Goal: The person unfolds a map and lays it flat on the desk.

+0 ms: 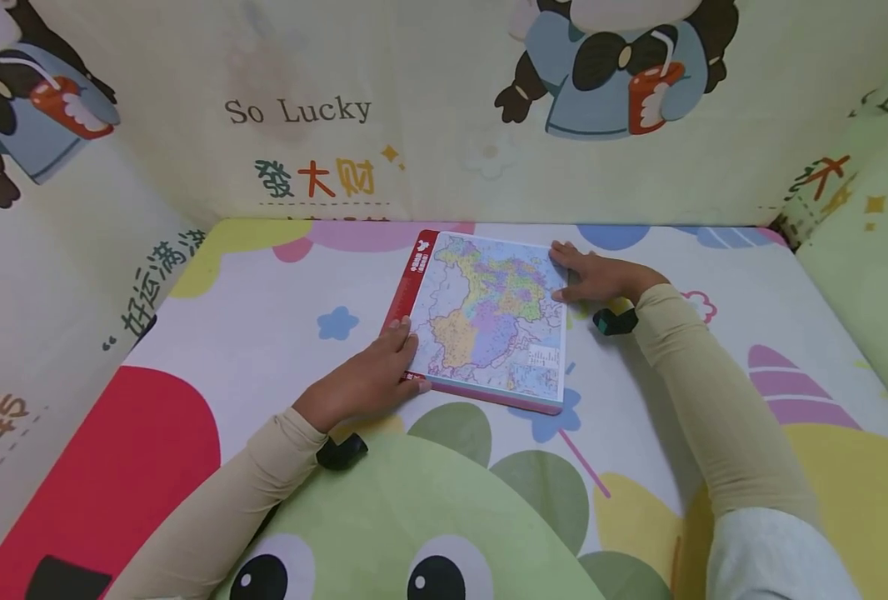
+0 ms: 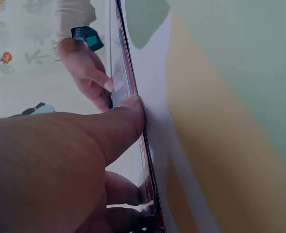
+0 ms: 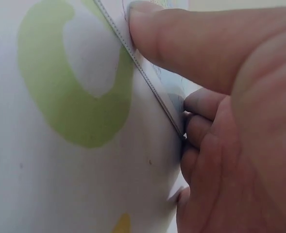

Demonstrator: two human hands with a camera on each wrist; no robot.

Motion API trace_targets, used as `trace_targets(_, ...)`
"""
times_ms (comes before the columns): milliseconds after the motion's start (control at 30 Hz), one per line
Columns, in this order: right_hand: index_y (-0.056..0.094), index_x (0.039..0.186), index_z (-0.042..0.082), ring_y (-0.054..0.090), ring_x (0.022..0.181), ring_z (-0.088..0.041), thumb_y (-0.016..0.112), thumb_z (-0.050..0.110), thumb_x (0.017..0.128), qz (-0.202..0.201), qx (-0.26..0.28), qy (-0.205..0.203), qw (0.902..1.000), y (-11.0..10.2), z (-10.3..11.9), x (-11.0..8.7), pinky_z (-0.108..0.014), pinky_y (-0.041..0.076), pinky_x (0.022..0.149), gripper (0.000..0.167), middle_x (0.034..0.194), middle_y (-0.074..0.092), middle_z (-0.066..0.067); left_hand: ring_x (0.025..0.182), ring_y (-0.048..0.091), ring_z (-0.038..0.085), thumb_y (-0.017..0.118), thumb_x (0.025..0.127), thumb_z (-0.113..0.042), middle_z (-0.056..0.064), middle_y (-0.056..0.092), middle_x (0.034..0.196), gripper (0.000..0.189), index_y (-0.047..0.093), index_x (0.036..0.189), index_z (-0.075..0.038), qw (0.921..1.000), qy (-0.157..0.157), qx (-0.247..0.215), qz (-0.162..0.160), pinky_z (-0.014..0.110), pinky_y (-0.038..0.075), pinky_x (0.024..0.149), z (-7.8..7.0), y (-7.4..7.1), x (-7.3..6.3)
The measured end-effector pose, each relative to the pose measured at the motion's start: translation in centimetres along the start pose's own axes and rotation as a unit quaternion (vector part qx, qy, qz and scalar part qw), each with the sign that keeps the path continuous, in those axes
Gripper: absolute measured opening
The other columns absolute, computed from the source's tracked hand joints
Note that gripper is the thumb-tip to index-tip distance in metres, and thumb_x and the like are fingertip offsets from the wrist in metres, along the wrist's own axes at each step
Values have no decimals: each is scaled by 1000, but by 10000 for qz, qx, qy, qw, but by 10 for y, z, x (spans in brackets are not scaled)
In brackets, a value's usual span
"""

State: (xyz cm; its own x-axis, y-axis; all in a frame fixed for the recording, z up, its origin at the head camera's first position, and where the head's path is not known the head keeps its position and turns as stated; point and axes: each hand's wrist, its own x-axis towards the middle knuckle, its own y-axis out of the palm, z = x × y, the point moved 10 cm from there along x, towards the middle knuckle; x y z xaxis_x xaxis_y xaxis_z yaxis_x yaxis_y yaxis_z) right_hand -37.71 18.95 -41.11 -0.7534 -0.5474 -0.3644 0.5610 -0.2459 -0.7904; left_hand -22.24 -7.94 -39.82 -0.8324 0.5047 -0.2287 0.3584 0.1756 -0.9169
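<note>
A flat rectangular map board (image 1: 489, 321), printed with a coloured map and a red strip down its left side, lies on the patterned surface. My left hand (image 1: 361, 371) touches its near left corner, thumb at the near edge and fingers on the red strip. In the left wrist view the thumb (image 2: 126, 121) rests along the thin edge. At the far right corner, my right hand (image 1: 605, 275) lies with thumb and fingertips on the right side. The right wrist view shows the thumb (image 3: 181, 36) over the edge and the other fingertips beside the corner.
A cartoon-printed cover (image 1: 264, 333) spreads beneath the board. Light printed walls (image 1: 444, 167) rise behind it and at both sides. Dark wrist cameras (image 1: 342, 452) sit under both wrists.
</note>
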Motion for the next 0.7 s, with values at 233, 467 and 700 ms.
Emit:
trace_targets(233, -1, 155, 2, -16, 145, -31, 62, 34, 95, 86, 85, 7, 9999, 0, 8, 1, -54, -8, 114, 92, 161, -11, -14, 146, 4, 38, 61, 95, -38, 22, 11, 159, 80, 24, 150, 6, 10000, 34, -26, 51, 49, 29, 111, -2, 2, -1)
trace_targets(467, 1, 155, 2, -15, 145, -31, 61, 33, 96, 126, -10, 109, 9999, -1, 7, 3, -55, -7, 113, 89, 161, -11, -13, 146, 4, 36, 63, 94, -36, 22, 12, 159, 80, 25, 150, 6, 9999, 57, -120, 74, 48, 31, 110, -4, 4, -1)
trace_targets(700, -1, 156, 6, -17, 145, -29, 60, 35, 97, -19, 69, 113, 9999, -3, 0, 4, -56, -8, 113, 89, 161, -12, -9, 146, 6, 36, 65, 93, -35, 21, 13, 159, 80, 26, 150, 5, 9999, 50, -94, 19, 48, 37, 105, -8, 0, -1)
